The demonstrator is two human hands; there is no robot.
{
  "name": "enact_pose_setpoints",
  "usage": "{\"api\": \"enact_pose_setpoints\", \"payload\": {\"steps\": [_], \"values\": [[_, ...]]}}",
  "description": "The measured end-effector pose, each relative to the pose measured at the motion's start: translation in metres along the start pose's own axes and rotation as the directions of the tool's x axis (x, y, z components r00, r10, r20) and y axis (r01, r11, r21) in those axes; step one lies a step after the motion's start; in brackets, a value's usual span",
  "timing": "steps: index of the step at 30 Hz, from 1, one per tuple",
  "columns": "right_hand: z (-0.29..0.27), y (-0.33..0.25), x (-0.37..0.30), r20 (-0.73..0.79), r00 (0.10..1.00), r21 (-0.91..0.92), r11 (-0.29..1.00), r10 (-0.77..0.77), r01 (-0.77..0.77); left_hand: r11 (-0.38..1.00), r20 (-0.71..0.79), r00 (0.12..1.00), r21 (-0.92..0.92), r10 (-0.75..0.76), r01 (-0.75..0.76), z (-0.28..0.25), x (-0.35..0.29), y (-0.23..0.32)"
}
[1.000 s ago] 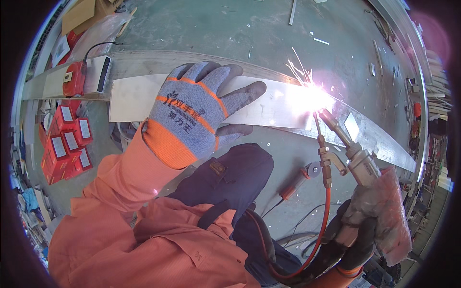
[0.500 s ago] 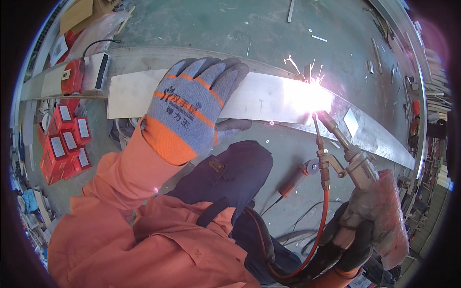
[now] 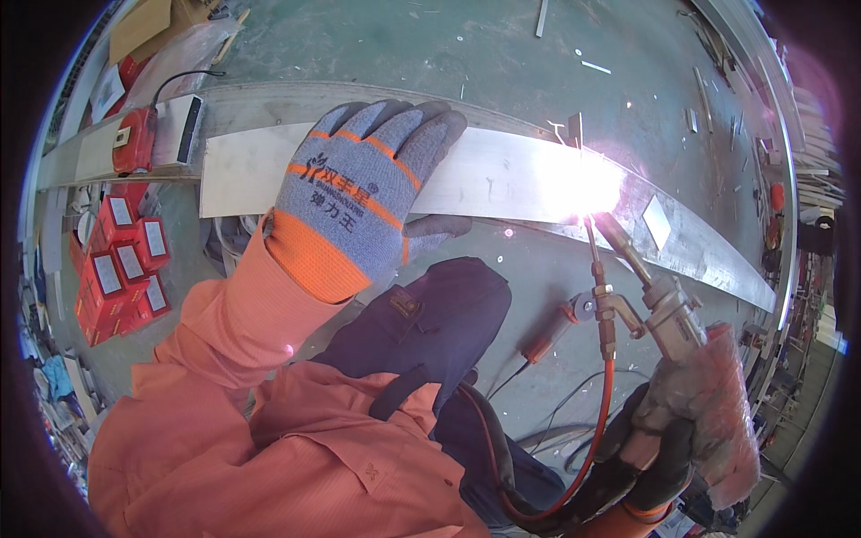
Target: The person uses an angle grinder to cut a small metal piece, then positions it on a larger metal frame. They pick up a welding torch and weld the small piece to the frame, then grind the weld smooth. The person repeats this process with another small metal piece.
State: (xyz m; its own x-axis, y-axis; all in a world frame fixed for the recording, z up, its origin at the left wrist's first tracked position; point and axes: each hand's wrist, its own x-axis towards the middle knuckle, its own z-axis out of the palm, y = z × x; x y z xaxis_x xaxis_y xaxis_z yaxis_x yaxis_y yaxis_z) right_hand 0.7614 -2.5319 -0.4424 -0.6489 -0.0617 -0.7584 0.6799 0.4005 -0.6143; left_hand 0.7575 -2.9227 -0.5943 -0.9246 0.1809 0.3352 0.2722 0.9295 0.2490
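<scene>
Along a metal beam [image 3: 717, 269] lies a pale metal strip [image 3: 489, 184], the gloved left hand [image 3: 350, 188] over it, fingers together and thumb spread past its near edge; whether its hidden palm side grips, I cannot tell. The gloved right hand [image 3: 664, 459] is closed around a torch [image 3: 674, 316] wrapped in clear plastic [image 3: 731, 412], its nozzle [image 3: 628, 251] at a white glare [image 3: 578, 179] toward the strip's right end. A grinder [image 3: 549, 334] lies on the floor [image 3: 502, 54].

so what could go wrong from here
The pale metal strip under the left hand might carry heat to that hand from the bright glare at its right end. The plastic wrap on the torch, by the right hand, could soften or catch if overheated. Spatter might also hit the red hose.
</scene>
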Motion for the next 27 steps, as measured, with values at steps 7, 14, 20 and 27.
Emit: {"api": "enact_pose_setpoints", "payload": {"steps": [7, 14, 20, 27], "values": [[0.047, -0.040, -0.013, -0.272, 0.952, 0.018, 0.989, 0.143, -0.144, 0.999, -0.006, 1.000, -0.026, 0.022, -0.023, 0.004, 0.001, -0.002], [0.062, -0.047, -0.018, -0.283, 0.944, 0.064, 0.986, 0.167, -0.155, 1.000, -0.007, 1.000, -0.015, 0.019, -0.019, 0.004, 0.001, -0.002], [0.064, -0.039, -0.019, -0.292, 0.945, 0.058, 0.989, 0.145, -0.133, 1.000, -0.027, 0.999, -0.005, 0.028, -0.029, 0.005, 0.000, -0.002], [0.065, -0.032, -0.021, -0.302, 0.944, 0.056, 0.991, 0.132, -0.121, 0.999, -0.023, 1.000, 0.038, 0.017, -0.016, 0.004, 0.000, -0.001]]}}
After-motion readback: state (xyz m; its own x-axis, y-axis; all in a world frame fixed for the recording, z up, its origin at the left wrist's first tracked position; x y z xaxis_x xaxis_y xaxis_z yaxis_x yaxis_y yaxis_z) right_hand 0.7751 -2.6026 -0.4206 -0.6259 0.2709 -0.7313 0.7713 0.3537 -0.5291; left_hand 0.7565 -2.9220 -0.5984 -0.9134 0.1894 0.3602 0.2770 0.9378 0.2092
